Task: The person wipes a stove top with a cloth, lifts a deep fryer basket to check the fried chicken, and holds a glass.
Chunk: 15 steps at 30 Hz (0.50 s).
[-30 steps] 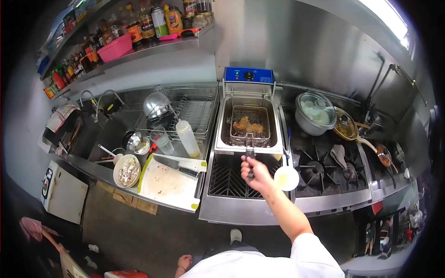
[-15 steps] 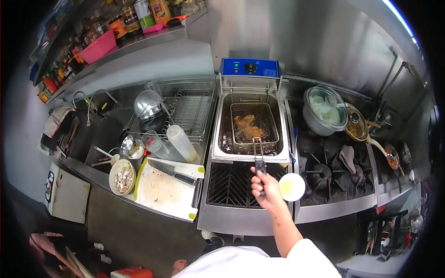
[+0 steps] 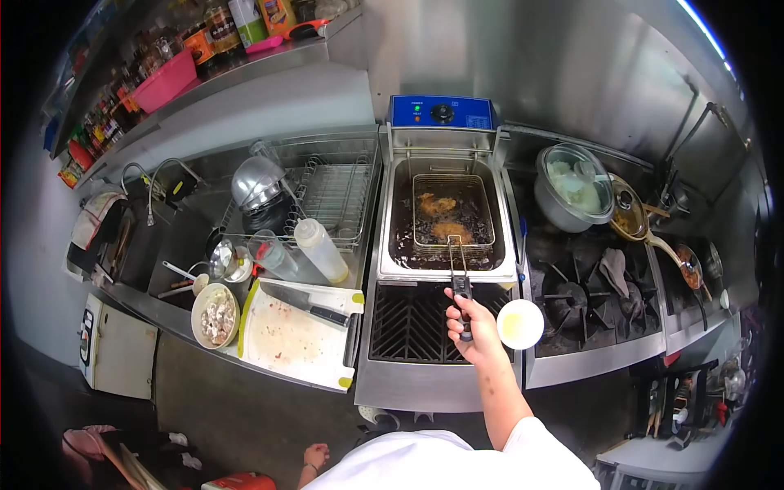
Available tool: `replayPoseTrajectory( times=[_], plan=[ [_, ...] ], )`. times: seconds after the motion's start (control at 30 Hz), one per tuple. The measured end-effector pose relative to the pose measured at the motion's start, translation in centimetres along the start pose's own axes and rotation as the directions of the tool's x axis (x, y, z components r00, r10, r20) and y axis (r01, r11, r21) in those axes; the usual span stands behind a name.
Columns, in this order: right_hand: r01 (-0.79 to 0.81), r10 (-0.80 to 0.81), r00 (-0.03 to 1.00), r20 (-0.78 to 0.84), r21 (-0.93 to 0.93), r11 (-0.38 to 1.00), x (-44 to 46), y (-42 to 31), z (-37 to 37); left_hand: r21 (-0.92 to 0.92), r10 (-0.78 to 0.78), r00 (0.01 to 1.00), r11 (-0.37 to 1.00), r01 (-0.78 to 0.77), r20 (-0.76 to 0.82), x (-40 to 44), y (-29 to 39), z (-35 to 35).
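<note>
My right hand [image 3: 474,327] is wrapped round the black handle of a fryer basket [image 3: 460,287]. The wire basket sits in the dark oil of a steel deep fryer [image 3: 513,245], and bubbles surround the browned fried pieces [image 3: 438,204] in it. Beside my right wrist, on the ledge in front of the fryer, stands a small white bowl [image 3: 520,324] with something pale yellow inside. Low by my body, my left hand [image 3: 316,455] hangs with its fingers curled in, holding nothing that I can see.
Left of the fryer lie a white cutting board [image 3: 286,347] with a knife [image 3: 314,306] on it, a bowl of raw pieces [image 3: 217,317] and a squeeze bottle [image 3: 321,251]. To the right are gas burners [image 3: 567,304] and a lidded pot [image 3: 572,196]. Another person [image 3: 90,449] is at lower left.
The fried pieces have spread from one clump into two groups and sit among more bubbling oil. The basket appears lower in the oil. My left hand shows more.
</note>
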State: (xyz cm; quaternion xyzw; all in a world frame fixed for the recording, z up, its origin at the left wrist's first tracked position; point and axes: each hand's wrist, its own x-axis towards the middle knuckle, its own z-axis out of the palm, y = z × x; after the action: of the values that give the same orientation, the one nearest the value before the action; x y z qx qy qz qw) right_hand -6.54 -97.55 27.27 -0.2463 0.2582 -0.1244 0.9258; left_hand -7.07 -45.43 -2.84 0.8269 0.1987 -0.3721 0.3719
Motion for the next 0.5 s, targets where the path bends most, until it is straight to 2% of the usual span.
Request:
replayPoseTrajectory(
  times=[0.03,0.1,0.23,0.3,0.5],
  plan=[
    [0.000,0.000,1.000,0.001,-0.017,1.000,0.0,0.0,0.1,-0.001,-0.002,1.000,1.000,0.002,0.001,-0.6,0.3,0.0],
    [0.002,-0.002,1.000,-0.002,-0.035,0.999,-0.1,0.0,0.1,0.212,0.012,1.000,0.977,-0.006,-0.024,-2.4,1.0,0.1],
    [0.008,-0.008,1.000,-0.003,-0.063,0.998,0.0,0.2,0.4,0.188,-0.046,0.999,0.981,0.048,-0.018,-2.9,-0.3,0.0],
    [0.014,-0.015,1.000,-0.008,-0.065,0.998,0.0,0.2,0.3,0.137,-0.045,0.999,0.990,0.046,-0.004,-2.6,-0.6,0.0],
    [0.027,-0.027,1.000,0.005,-0.076,0.997,0.1,0.3,0.3,0.166,0.004,0.999,0.986,0.003,-0.043,-2.8,1.1,0.2]
  ],
)
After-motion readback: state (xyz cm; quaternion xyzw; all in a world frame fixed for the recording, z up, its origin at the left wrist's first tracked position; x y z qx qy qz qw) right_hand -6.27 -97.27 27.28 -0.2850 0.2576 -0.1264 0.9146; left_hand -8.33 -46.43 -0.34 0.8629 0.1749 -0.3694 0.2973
